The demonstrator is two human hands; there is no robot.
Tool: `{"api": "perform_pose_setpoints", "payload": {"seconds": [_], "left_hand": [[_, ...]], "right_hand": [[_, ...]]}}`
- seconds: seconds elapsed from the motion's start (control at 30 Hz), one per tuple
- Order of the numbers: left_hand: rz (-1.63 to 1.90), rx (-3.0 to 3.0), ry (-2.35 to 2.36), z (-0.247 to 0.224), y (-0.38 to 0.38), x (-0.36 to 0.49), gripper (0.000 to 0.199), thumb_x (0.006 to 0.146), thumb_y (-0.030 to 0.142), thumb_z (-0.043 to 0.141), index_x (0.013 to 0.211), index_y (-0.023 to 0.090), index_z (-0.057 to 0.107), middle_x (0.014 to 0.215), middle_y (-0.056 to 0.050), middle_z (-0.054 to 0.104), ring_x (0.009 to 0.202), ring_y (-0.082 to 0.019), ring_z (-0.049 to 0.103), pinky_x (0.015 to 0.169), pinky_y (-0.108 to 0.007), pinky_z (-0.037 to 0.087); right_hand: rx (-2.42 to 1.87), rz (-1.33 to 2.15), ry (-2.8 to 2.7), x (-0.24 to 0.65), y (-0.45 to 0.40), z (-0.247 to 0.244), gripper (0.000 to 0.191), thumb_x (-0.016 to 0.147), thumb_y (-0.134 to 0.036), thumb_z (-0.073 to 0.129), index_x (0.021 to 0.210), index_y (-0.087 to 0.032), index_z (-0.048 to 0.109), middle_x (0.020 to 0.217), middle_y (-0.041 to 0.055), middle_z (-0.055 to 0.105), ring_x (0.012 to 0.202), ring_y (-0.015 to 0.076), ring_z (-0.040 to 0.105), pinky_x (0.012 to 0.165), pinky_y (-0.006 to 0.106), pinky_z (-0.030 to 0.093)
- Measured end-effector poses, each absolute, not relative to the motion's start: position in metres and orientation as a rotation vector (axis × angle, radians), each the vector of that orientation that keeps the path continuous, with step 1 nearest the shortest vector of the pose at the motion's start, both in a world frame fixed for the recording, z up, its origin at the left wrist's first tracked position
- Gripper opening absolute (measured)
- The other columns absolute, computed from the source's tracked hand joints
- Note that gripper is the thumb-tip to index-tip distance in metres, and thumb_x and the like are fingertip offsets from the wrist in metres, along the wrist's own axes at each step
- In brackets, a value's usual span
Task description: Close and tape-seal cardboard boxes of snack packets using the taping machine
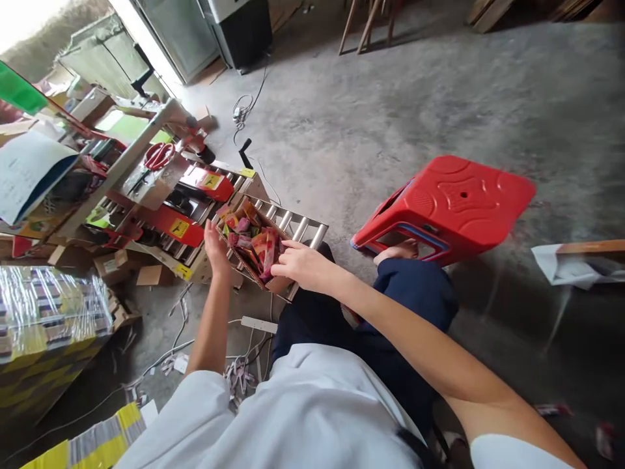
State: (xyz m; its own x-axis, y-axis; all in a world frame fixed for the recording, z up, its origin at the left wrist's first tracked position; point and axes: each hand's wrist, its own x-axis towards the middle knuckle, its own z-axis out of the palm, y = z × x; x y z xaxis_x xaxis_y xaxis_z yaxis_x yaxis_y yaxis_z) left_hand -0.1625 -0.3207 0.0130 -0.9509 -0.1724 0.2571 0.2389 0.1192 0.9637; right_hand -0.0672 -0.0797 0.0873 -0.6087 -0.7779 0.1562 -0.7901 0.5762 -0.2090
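The roller machine (163,221) spreads from 9 to 11 o'clock, its roller track (303,228) running out under the box. Toward 3 o'clock, well apart, stands the red stool (469,202). The cardboard box (279,284) sits open-topped on the track in front of the person, its long axis slanting from between 10 and 11 to between 4 and 5. The left hand (215,249) is at its 9 o'clock side, that grip unclosed, fingers straight along the wall. The right hand (305,264) comes in from 4 o'clock, the nearer to the contents, bent fingers over the rim; whether this grip pinches anything, I cannot tell. Scissors (159,156) lie toward 10 o'clock; wrapped packets (263,251) fill the box.
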Motion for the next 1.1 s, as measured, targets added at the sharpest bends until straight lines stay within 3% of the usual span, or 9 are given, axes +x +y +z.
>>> {"api": "perform_pose_setpoints", "payload": {"seconds": [0.1,0.2,0.27,0.37,0.57,0.7,0.8,1.0,1.1], "left_hand": [[-1.894,-0.26,-2.076,0.02,-0.338,-0.188,0.06,0.089,0.064,0.056,0.136,0.027,0.056,0.13,-0.009,0.064,0.121,-0.026,0.061,0.101,-0.041,0.05],[-1.77,-0.454,-2.181,0.03,-0.34,-0.196,0.033,0.084,0.052,0.07,0.091,0.019,0.074,0.101,-0.006,0.073,0.099,-0.022,0.068,0.093,-0.036,0.054],[-1.719,-0.53,-2.18,0.034,-0.341,-0.192,0.029,0.088,0.046,0.068,0.078,0.019,0.073,0.103,-0.007,0.073,0.099,-0.022,0.068,0.093,-0.036,0.054],[-1.644,-0.666,-2.249,0.037,-0.344,-0.183,0.029,0.093,0.044,0.06,0.084,0.022,0.077,0.113,-0.007,0.072,0.105,-0.022,0.067,0.094,-0.037,0.053],[-1.435,-0.654,-2.369,0.047,-0.34,-0.178,0.02,0.091,0.041,0.065,0.094,0.023,0.075,0.097,-0.004,0.073,0.091,-0.018,0.07,0.082,-0.033,0.055],[-1.444,-0.609,-2.365,0.057,-0.331,-0.176,0.047,0.081,0.039,0.077,0.123,0.026,0.06,0.098,-0.001,0.073,0.087,-0.016,0.069,0.082,-0.031,0.054],[-1.276,-0.774,-2.542,0.065,-0.332,-0.175,0.026,0.089,0.044,0.065,0.105,0.024,0.07,0.091,-0.003,0.074,0.082,-0.017,0.067,0.079,-0.031,0.051],[-1.005,-0.895,-2.77,0.065,-0.326,-0.186,0.039,0.094,0.048,0.052,0.072,0.022,0.073,0.068,-0.004,0.068,0.067,-0.018,0.061,0.07,-0.032,0.043],[-0.886,-0.799,-2.779,0.05,-0.308,-0.195,0.04,0.095,0.04,0.052,0.061,0.02,0.062,0.061,-0.003,0.061,0.062,-0.017,0.055,0.069,-0.032,0.042]], "right_hand": [[1.128,0.576,-2.773,-0.06,-0.093,0.089,0.028,0.092,-0.019,0.06,0.12,-0.013,0.058,0.109,0.0121,0.065,0.111,0.0227,0.061,0.117,0.044,0.035],[0.875,0.704,-2.742,-0.053,-0.112,0.089,0.076,0.082,-0.042,0.076,0.142,-0.013,0.041,0.154,0.0229,0.034,0.145,0.0332,0.032,0.122,0.051,0.027],[0.829,0.687,-2.767,-0.058,-0.126,0.085,0.092,0.081,-0.047,0.077,0.152,-0.014,0.029,0.164,0.0233,0.014,0.153,0.0361,0.013,0.124,0.054,0.019],[0.74,0.63,-2.872,-0.078,-0.145,0.072,0.085,0.091,-0.039,0.063,0.158,-0.013,0.018,0.166,0.0198,0.008,0.154,0.0343,0.005,0.125,0.053,0.013],[0.737,0.456,-3.092,-0.111,-0.169,0.038,0.075,0.09,-0.025,0.053,0.158,-0.008,0.024,0.164,0.0184,0.019,0.153,0.0321,0.017,0.126,0.048,0.012],[0.665,0.335,-3.162,-0.111,-0.177,0.034,0.076,0.086,-0.023,0.058,0.154,-0.001,0.031,0.159,0.0245,0.029,0.151,0.0353,0.021,0.125,0.05,0.013],[0.684,0.431,-3.122,-0.108,-0.173,0.035,0.073,0.085,-0.02,0.059,0.152,-0.001,0.035,0.157,0.0259,0.033,0.148,0.037,0.026,0.124,0.051,0.016],[0.742,1.058,-2.759,-0.103,-0.15,0.034,0.035,0.091,-0.017,0.053,0.123,-0.014,0.068,0.135,0.0174,0.057,0.133,0.0281,0.047,0.117,0.048,0.036],[0.717,1.187,-2.54,-0.09,-0.141,0.043,0.037,0.094,-0.011,0.04,0.11,-0.017,0.073,0.13,0.0127,0.062,0.133,0.0242,0.049,0.119,0.05,0.036]]}}
